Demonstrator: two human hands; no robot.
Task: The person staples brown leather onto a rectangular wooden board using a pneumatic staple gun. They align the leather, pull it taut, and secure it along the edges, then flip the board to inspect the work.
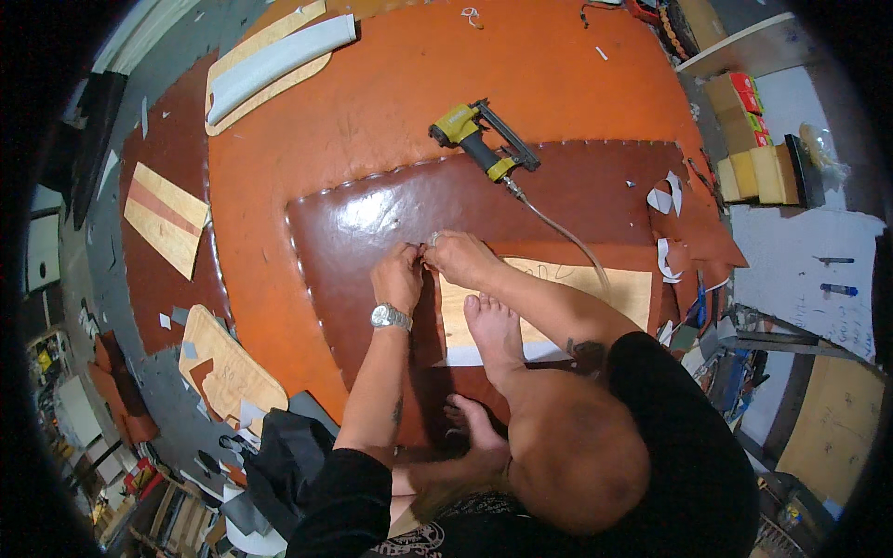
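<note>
And here are both hands close together at the upper left corner of the wooden board (595, 307), the left hand (397, 277) coming in with a silver wristwatch (391, 317) at its wrist, the right hand (458, 259) reaching across from the other side with a ring (433, 239) on one finger. Fingers are curled and bunched tight on both, but what sits between the fingertips is too small and hidden to tell, so neither grip can be called. The board lies on the brown leather sheet (372, 223), a bare foot (493, 325) planted on top of it, a pale strip (549, 352) running along its near edge. Beyond the hands, there's the yellow-and-black pneumatic stapler (479, 139), lying across the sheet's far edge, its air hose (564, 228) curving back toward the board and the right forearm. Underneath it all spreads the orange leather (391, 102), and up at the far left, a grey-white roll (284, 70) rests on another wooden panel (223, 72)!
</note>
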